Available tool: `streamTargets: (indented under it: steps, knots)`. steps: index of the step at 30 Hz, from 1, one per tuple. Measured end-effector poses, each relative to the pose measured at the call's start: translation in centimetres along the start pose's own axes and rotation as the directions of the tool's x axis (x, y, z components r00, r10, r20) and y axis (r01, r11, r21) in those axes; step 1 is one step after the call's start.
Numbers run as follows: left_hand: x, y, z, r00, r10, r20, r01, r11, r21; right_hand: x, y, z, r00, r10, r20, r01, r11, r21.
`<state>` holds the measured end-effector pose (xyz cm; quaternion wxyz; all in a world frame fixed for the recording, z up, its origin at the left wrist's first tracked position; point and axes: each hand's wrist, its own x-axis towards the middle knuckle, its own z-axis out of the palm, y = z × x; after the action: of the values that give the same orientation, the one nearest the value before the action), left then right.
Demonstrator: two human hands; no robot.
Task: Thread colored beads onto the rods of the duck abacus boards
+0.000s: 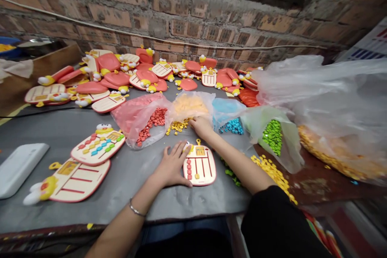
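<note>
A flat cream plastic board with a red rim (208,178) lies on the grey-covered table (175,203), towards six o'clock. The left hand (173,166), fingers spread apart, rests on its nine o'clock edge. Beyond its twelve o'clock, the right hand (200,126) bends beside small glossy yellow plastic pieces (178,126) (whether its fingers pinch one, I cannot tell). The board looks light and stiff, best steadied by its rim; the pieces seem slippery, suiting a fingertip pinch.

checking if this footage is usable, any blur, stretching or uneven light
Head view, throughout: large bag at right looks hazy; brick wall darkens toward the upper right; picture edges look stretched; board at the left hand fairly clear.
</note>
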<state>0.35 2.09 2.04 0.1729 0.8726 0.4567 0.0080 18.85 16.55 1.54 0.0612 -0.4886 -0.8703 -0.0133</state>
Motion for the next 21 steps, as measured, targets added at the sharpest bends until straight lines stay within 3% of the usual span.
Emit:
streamTargets:
  steps: [3, 6, 9, 12, 16, 21]
  knots:
    - [-0.1, -0.1, 0.0, 1.000, -0.001, 0.007, 0.001, 1.000, 0.003, -1.8, 0.3, -0.3, 0.992, 0.052, -0.112, -0.038, 0.991, 0.125]
    - [-0.1, 0.0, -0.1, 1.000, 0.011, 0.012, -0.011, 1.000, 0.009, -4.4, 1.0, -0.5, 0.938, 0.207, -0.277, -0.054, 0.879, 0.474]
    - [-0.2, 0.2, -0.3, 0.998, 0.050, 0.026, -0.050, 0.999, 0.006, -7.1, 1.7, -0.6, 0.903, 0.320, -0.286, -0.009, 0.681, 0.733]
    - [-0.2, 0.3, -0.4, 0.995, 0.088, 0.039, -0.087, 0.996, -0.011, -9.5, 2.2, -0.7, 0.922, 0.303, -0.240, 0.019, 0.586, 0.810]
    - [-0.2, 0.2, 0.0, 0.991, 0.136, 0.020, -0.136, 0.991, -0.021, -11.8, 1.8, -0.6, 0.945, 0.266, -0.188, -0.006, 0.592, 0.806]
    - [-0.1, -0.3, 0.6, 0.985, 0.171, 0.006, -0.171, 0.985, -0.028, -13.3, 0.7, -1.0, 0.960, 0.171, -0.220, 0.039, 0.700, 0.713]
